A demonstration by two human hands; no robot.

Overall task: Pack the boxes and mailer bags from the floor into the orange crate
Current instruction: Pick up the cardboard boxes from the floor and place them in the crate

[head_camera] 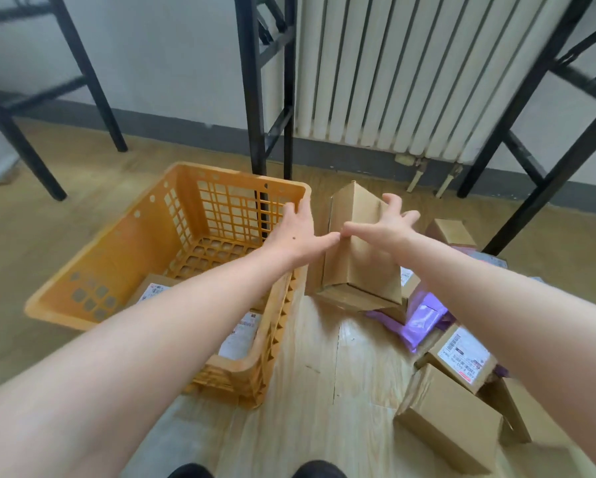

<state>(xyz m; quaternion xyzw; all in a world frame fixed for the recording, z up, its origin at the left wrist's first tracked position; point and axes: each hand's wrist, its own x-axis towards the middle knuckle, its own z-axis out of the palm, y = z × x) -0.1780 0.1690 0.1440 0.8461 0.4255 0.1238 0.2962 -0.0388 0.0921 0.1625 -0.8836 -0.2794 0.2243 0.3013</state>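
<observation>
A person reaches with both bare arms toward a tall cardboard box point(357, 246) standing just to the right of the orange crate point(117, 270), on the wooden floor point(324, 357). The left hand point(298, 236) hangs over the crate's right rim with fingers spread and holding nothing; the right hand point(381, 224) lies on the box's top, fingers splayed rather than closed round it, its thumb meeting the left hand's at the box's near edge. Inside the crate, labelled parcels point(241, 334) already lie near its front wall. Further right of the crate wait a purple mailer bag point(424, 320), a labelled box point(462, 357) and a plain brown box point(451, 419).

The risk, judged from here: the box looks tilted on parcels beneath it, and a loose, open-handed hold could let it topple or catch the crate's rim on the way over.

The forearms hide much of the crate's contents, the pile runs off the right edge, the labels cannot be read, and motion blur softens the hands.
</observation>
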